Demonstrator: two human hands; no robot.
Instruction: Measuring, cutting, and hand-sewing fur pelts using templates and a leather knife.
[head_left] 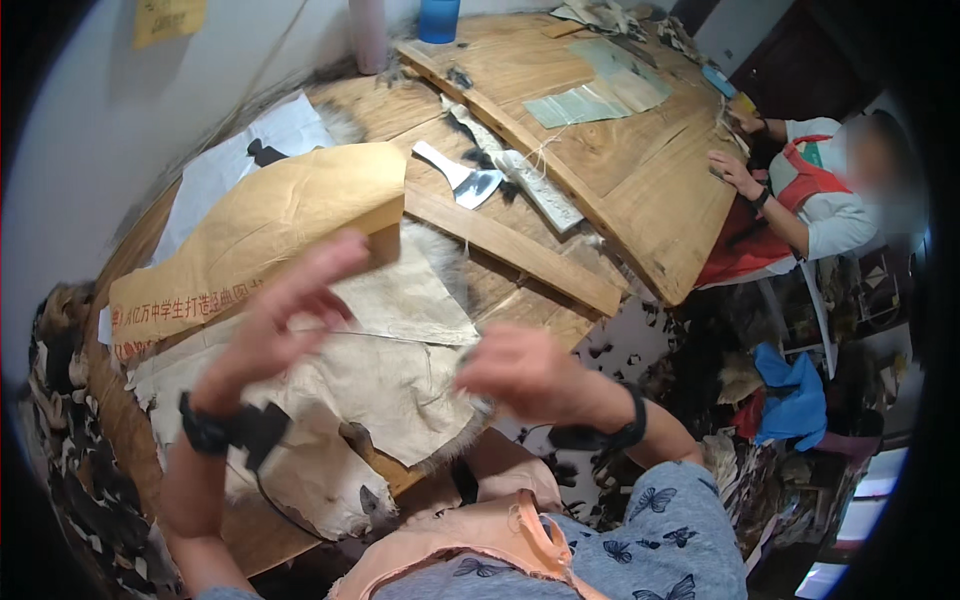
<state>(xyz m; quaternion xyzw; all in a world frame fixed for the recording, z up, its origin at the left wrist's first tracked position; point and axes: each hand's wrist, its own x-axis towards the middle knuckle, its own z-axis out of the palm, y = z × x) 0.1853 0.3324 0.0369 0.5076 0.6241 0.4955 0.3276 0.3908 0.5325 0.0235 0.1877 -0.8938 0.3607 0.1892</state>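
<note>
My left hand [296, 318] hovers over the pale hide, blurred, with its fingers apart and nothing visible in them. Closed and also blurred, my right hand [528, 372] is at the right edge of the hide; anything in its fingers is too small or hidden to make out. The fur hide [395, 385] lies pale skin side up, dark hair showing along its edges. A brown paper sheet [290, 205] with red print covers its far left part, curling up at the right. Beyond lies a fan-shaped metal blade [475, 187] with a white handle.
Wooden strips [515, 250] lie across the table [640, 165]. A blue cup [438, 20] and a pink bottle [368, 35] stand at the back. White paper [215, 185] lies at left. Another person [815, 190] works at far right. Fur scraps [75, 400] pile at left.
</note>
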